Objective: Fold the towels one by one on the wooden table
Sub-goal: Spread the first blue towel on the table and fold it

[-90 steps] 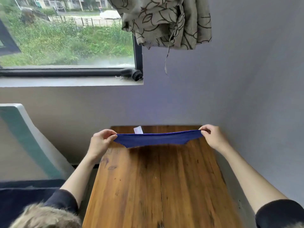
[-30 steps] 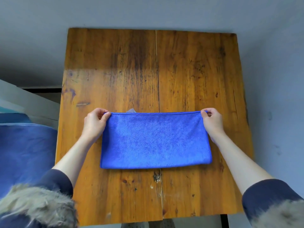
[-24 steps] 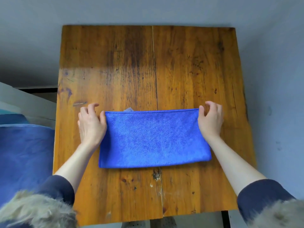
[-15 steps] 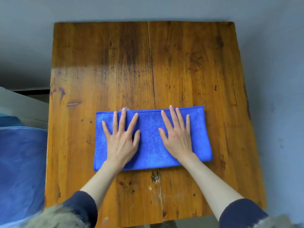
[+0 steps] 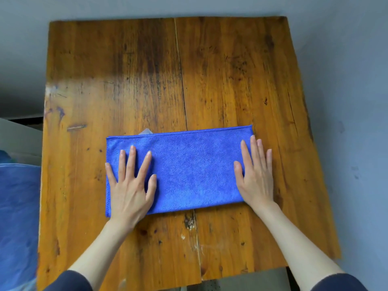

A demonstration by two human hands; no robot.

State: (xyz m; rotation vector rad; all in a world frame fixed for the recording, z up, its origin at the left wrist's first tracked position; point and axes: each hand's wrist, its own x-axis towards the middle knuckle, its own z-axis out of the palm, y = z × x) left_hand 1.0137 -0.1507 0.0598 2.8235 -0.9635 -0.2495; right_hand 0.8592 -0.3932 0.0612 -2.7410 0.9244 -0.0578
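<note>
A wooden table (image 5: pixel 220 76) of two planks, joined along a seam down the middle, fills most of the view; it is set against a grey wall (image 5: pixel 346 59). A blue cloth mass (image 5: pixel 19 217) is seen off the table's left edge. A blue towel (image 5: pixel 189 171), folded into a long rectangle, is laid flat on the near half of the table, across the seam, its long sides running left to right. A small pale tag (image 5: pixel 146 131) is seen poking out at its far edge. The left hand (image 5: pixel 131 185) is pressed flat on the towel's left end, palm down, fingers spread wide and nothing gripped. The right hand (image 5: pixel 255 175) is laid flat over the towel's right end, fingers extended and close together, its outer fingers reaching past the edge onto the wood. Dark sleeves (image 5: pixel 69 281) are pushed up on both forearms.
</note>
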